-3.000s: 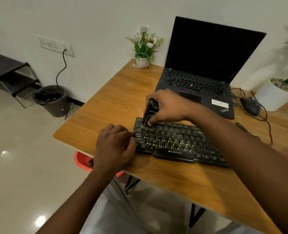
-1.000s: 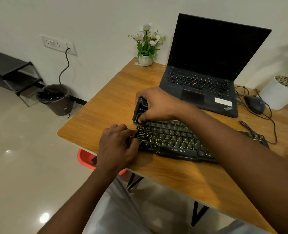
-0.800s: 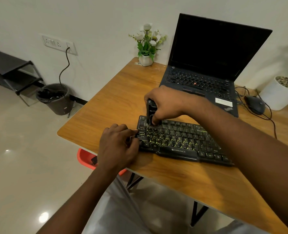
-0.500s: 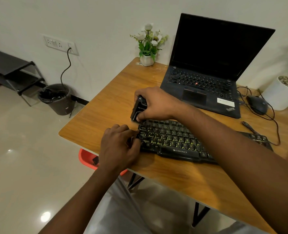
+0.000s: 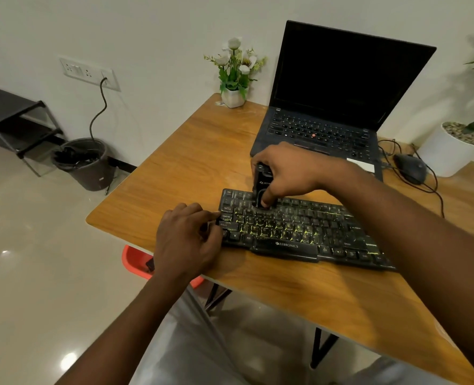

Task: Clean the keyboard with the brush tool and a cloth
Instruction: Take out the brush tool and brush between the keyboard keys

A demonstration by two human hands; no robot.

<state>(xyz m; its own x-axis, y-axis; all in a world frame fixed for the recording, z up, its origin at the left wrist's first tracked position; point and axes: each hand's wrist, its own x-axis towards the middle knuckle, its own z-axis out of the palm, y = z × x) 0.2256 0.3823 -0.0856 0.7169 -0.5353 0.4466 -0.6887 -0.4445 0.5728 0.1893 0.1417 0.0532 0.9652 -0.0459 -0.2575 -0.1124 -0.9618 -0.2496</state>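
Observation:
A black keyboard (image 5: 294, 232) with yellow-lit keys lies near the front edge of the wooden table (image 5: 197, 162). My right hand (image 5: 288, 170) grips a black brush tool (image 5: 262, 187) held upright, its lower end on the upper rows of keys near the keyboard's left end. My left hand (image 5: 187, 237) holds the keyboard's left edge, fingers curled against its side. No cloth shows in the head view.
An open black laptop (image 5: 333, 107) stands behind the keyboard. A small flower pot (image 5: 234, 76) sits at the table's back corner. A mouse (image 5: 410, 169) with cables and a white planter (image 5: 452, 148) are at the right. A bin (image 5: 84, 162) stands on the floor left.
My right hand has swept the brush tool from off the keyboard's top-left corner back rightward onto the upper key rows. My left hand has stayed at the keyboard's left edge.

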